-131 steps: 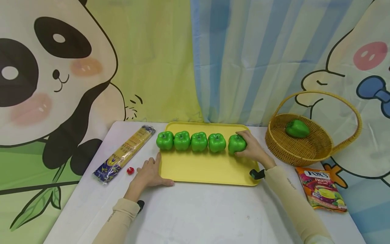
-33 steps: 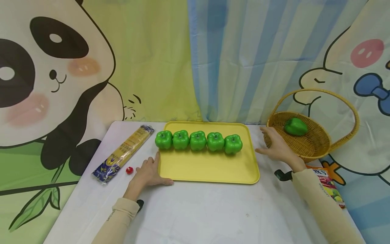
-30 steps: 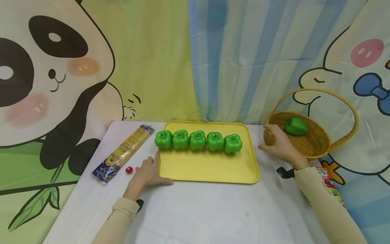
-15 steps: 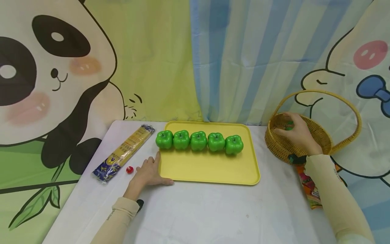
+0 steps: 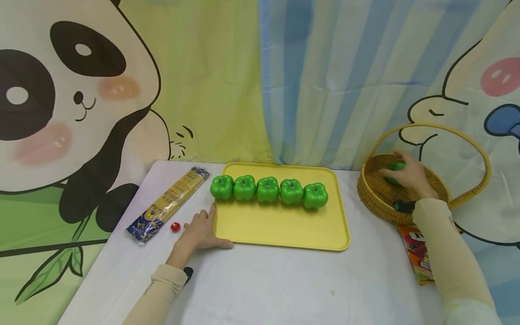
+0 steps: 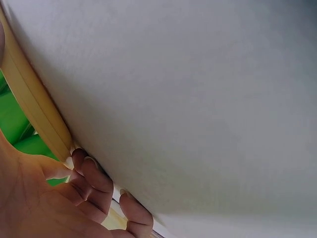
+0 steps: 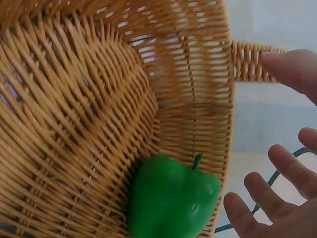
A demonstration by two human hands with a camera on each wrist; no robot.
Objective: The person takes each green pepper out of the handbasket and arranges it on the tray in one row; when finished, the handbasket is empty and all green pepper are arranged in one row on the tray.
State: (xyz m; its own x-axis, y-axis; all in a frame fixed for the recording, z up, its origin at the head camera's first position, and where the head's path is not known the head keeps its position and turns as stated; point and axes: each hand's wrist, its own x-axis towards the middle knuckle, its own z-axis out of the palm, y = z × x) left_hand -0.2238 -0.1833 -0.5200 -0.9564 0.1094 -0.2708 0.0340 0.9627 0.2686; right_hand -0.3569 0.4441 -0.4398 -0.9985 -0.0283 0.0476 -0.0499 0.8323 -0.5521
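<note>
Several green bell peppers point(image 5: 267, 189) stand in a row on the yellow tray point(image 5: 280, 228). My left hand point(image 5: 201, 231) rests at the tray's near left corner, thumb along the front edge; in the left wrist view its fingers touch the table by the rim. My right hand point(image 5: 411, 175) is reaching into the wicker basket point(image 5: 369, 198), over another green bell pepper point(image 7: 168, 198) that it partly hides in the head view. The right wrist view shows that pepper lying against the basket wall, with the thumb and fingers point(image 7: 270, 198) spread apart from it.
The basket's tall handle point(image 5: 483, 167) arches over the right side. A candy bag point(image 5: 418, 255) lies in front of the basket, partly under the right sleeve. On the left are a pack of dry noodles point(image 5: 168, 203) and a small red wrapped candy point(image 5: 175, 227).
My right hand set the rightmost bell pepper on the tray beside the others, let go, and moved right into the basket over the remaining pepper. The left hand has stayed at the tray corner.
</note>
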